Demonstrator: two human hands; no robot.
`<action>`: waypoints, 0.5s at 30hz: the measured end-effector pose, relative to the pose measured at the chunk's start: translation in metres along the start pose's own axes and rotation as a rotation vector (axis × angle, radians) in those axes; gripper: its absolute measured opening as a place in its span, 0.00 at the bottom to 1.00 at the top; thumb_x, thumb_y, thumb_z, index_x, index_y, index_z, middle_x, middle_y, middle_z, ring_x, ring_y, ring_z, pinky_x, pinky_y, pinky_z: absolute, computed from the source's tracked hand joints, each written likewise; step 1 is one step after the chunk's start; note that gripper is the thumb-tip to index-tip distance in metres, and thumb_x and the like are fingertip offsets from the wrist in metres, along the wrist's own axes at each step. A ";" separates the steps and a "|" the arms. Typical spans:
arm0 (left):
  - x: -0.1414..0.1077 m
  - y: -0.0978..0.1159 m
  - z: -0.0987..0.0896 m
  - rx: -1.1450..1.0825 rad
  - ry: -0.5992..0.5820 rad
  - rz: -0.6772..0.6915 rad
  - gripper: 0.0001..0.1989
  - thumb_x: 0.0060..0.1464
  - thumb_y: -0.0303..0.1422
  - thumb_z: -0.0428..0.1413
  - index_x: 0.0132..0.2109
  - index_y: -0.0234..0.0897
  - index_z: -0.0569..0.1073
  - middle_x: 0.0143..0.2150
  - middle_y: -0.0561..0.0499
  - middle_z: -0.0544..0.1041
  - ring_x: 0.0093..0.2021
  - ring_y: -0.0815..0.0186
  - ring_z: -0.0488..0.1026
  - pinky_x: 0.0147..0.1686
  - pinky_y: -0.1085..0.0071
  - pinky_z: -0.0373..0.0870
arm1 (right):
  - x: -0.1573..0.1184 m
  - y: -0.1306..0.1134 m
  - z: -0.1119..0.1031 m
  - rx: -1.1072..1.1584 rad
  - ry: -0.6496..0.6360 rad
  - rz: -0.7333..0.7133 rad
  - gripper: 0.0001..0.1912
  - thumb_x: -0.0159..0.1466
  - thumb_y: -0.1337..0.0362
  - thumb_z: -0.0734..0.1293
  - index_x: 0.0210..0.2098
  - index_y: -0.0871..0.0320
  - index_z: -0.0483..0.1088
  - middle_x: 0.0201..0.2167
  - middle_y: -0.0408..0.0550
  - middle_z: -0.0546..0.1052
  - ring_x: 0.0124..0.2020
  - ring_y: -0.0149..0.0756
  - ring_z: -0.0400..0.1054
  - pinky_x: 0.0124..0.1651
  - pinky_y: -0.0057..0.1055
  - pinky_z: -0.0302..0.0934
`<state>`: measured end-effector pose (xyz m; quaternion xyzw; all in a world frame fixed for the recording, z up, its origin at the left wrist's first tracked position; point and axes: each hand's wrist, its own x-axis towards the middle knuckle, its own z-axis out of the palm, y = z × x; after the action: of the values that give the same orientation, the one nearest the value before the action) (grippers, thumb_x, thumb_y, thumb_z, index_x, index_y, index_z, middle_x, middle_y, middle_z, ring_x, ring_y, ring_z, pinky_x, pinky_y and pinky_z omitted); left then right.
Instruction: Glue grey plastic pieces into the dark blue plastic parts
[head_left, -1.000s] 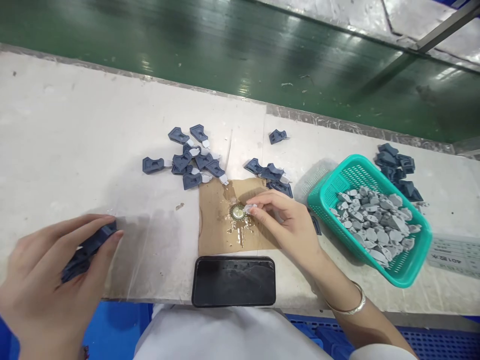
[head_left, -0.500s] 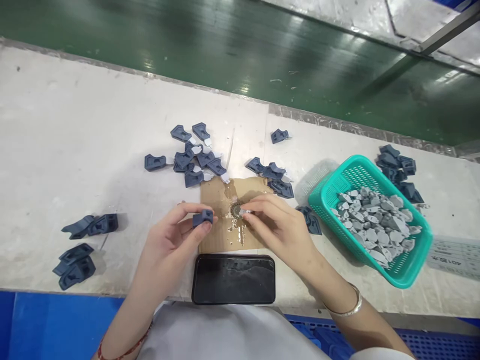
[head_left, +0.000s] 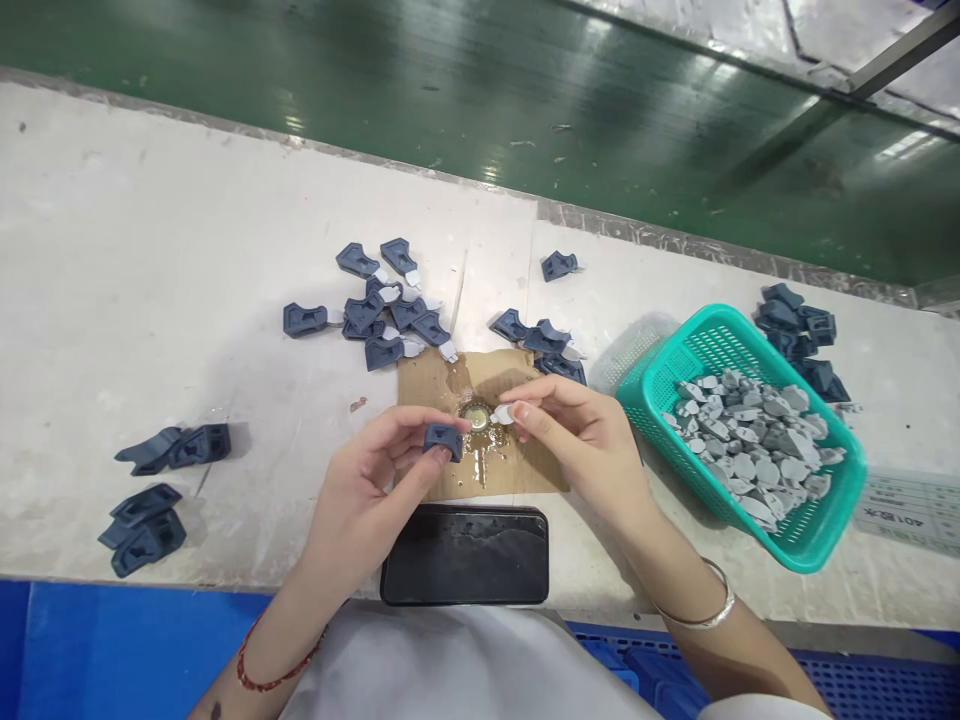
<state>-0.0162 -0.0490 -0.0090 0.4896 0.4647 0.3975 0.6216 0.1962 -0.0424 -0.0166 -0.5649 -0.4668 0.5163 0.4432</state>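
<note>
Between the thumb and fingers of my left hand [head_left: 375,480] is a dark blue plastic part [head_left: 443,442]. My right hand [head_left: 585,440] pinches a small light grey piece [head_left: 503,414] by one end, its other end pointing left. Just left of that piece, a round metal cap [head_left: 475,417] with clear liquid in it sits on a brown cardboard piece [head_left: 427,390], which is wet around the cap. The blue part and the grey piece are apart, with the cap behind and between them.
A black phone [head_left: 465,556] lies in front of the cardboard. A green basket [head_left: 817,545] of grey pieces stands at the right. Blue parts, several with grey tips [head_left: 448,351], lie behind the cardboard; more blue parts [head_left: 199,446] lie at the left and far right.
My left hand has moved right with the blue part, nearer the cap. My right hand has drawn the grey piece slightly right and up, away from the cap, which now shows more fully.
</note>
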 end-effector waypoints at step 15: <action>-0.001 -0.009 -0.002 0.281 -0.192 0.091 0.10 0.72 0.33 0.50 0.51 0.45 0.77 0.41 0.54 0.76 0.38 0.71 0.71 0.40 0.75 0.68 | -0.010 -0.013 0.009 0.045 -0.059 -0.119 0.05 0.66 0.59 0.74 0.38 0.53 0.81 0.32 0.44 0.83 0.31 0.31 0.76 0.36 0.28 0.72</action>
<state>-0.0182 -0.0508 -0.0179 0.6278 0.4316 0.3079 0.5698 0.1863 -0.0499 -0.0028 -0.5108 -0.5007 0.5156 0.4717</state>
